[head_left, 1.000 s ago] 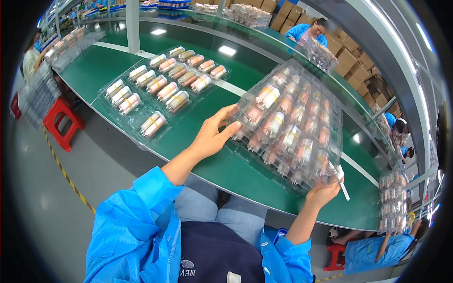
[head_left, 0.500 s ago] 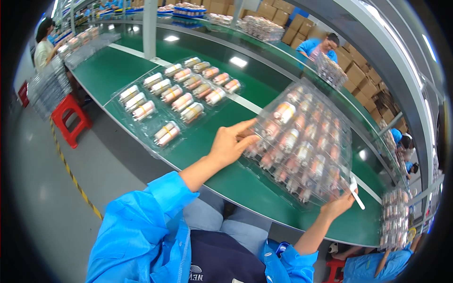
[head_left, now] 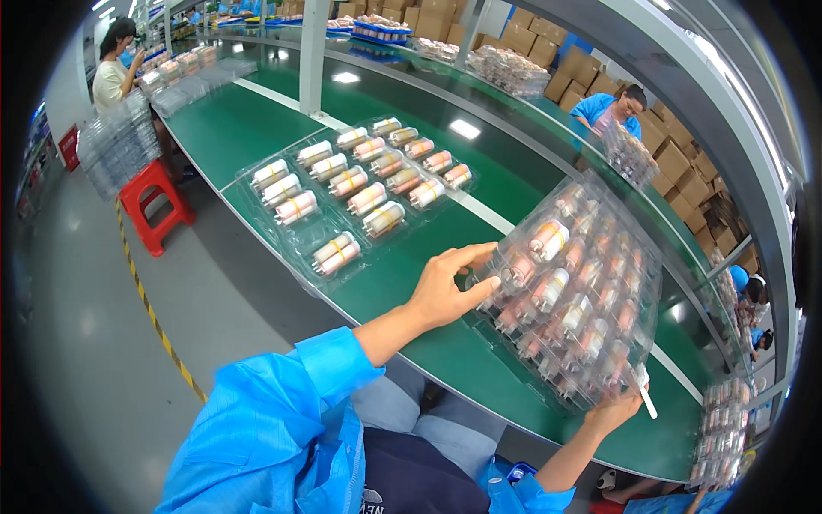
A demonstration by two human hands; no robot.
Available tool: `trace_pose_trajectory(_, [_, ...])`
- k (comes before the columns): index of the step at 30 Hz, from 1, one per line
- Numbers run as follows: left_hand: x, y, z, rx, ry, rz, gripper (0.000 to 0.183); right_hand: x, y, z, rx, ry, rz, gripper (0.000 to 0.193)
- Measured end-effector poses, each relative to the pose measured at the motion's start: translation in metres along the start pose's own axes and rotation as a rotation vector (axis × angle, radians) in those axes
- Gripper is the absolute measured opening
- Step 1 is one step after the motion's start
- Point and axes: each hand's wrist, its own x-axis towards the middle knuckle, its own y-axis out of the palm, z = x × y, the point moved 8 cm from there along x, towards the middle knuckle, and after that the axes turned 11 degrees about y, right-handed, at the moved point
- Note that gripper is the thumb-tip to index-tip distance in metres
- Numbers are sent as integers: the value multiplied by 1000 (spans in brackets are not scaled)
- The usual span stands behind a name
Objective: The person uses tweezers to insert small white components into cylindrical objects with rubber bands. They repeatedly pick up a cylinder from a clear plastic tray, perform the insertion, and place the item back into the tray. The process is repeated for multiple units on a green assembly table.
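Note:
A stack of clear plastic blister trays [head_left: 569,287], filled with pairs of white and copper-coloured cylinders, is held tilted above the green worktable, right of centre. My left hand [head_left: 449,287] grips its left edge, thumb apart from the fingers. At the lower right corner my right hand [head_left: 615,411] grasps the stack. A slim white stick-like tool [head_left: 648,398] sticks out by the right fingers; how it is held is partly hidden. To the left, another clear tray [head_left: 295,248] lies flat on the table, partly filled with cylinder pairs [head_left: 366,199] bound by yellow bands.
The green table [head_left: 445,321] has a metal post [head_left: 312,68] behind the flat tray. A red stool [head_left: 156,206] bearing stacked clear trays [head_left: 120,150] stands at left. Filled trays [head_left: 721,428] are piled at the right end. Co-workers sit across the table and at far left.
The whole scene has shifted rightward and slightly down in the picture as my view turned. Both hands still hold the tray stack, with little movement relative to the table.

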Motion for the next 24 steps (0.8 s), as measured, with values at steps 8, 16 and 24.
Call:
trace_pose_trajectory(8, [-23, 23, 26, -87, -173, 188, 65, 9, -22, -40, 213, 191, -64, 39])
trace_pose_trajectory(16, [-49, 30, -10, -33, -182, 188, 72, 27, -45, -52, 310, 154, 143, 42])
trace_pose_trajectory(24, [-65, -1, -33, 123, -132, 277, 62, 24, -79, -30, 396, 134, -125, 36])
